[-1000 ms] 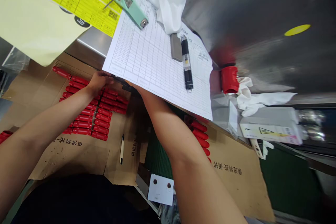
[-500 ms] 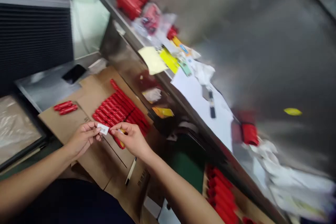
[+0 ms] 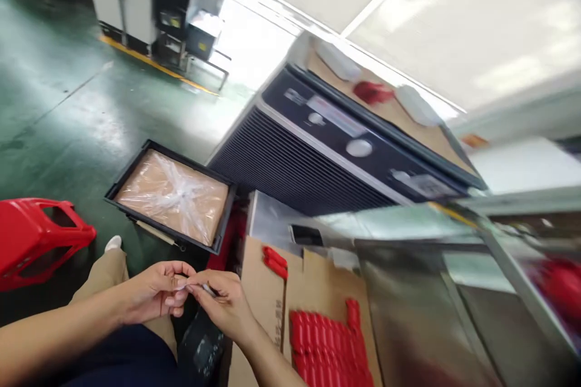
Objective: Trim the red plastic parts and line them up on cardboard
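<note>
My left hand is closed in a pinch on a small white piece, mostly hidden by the fingertips. My right hand meets it fingertip to fingertip; its fingers are bent round a thin grey item that I cannot make out. To the right, rows of red cylinders lie on brown cardboard. Two more red cylinders lie apart near the cardboard's upper edge. A dark phone rests on the metal surface behind.
A black crate with plastic-covered cardboard stands at centre left. A red stool is at the far left on the green floor. A large black ribbed unit rises behind the metal surface.
The camera view has swung left, bringing the floor, stool and crate into view. The hands stay together in front of me, now left of the cardboard; the white piece shows much less.
</note>
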Tool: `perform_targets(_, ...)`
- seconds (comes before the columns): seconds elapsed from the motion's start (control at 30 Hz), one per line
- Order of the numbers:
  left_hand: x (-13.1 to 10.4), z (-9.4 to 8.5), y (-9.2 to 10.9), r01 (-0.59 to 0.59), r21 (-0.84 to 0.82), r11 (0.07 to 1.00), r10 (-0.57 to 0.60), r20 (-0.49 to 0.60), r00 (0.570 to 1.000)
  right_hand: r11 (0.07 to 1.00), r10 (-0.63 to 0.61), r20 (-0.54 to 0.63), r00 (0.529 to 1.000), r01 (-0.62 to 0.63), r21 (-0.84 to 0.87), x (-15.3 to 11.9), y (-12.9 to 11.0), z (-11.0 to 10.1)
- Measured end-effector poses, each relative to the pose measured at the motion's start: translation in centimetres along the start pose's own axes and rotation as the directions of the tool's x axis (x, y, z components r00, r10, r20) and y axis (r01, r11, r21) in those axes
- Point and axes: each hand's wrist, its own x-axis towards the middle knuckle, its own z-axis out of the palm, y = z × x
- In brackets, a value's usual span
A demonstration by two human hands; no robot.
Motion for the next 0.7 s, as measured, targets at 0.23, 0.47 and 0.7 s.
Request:
perform_targets(0.23, -4.0, -23.4, 12.2, -0.291, 0.288, 0.912, 0.407, -0.552, 0.728, 0.942, -0.250, 0.306, 0.919, 0.304, -0.141, 23.8, 3.9, 10.1)
perform_targets(0.47, 7.4, -42.4, 19.4, 0.006, 0.529, 0.849, 0.420, -0.680, 0.602, 0.843, -0.119, 0.618, 0.777, 0.408, -0.351, 43.1, 15.4, 18.4)
perform_targets(0.7, 19.5, -43.7, 20.4, 0.076, 0.584, 0.809, 0.382, -0.618, 0.687, 0.719, 0.198, 0.872, 0.447, 0.539, -0.439, 52.1, 22.7, 22.5)
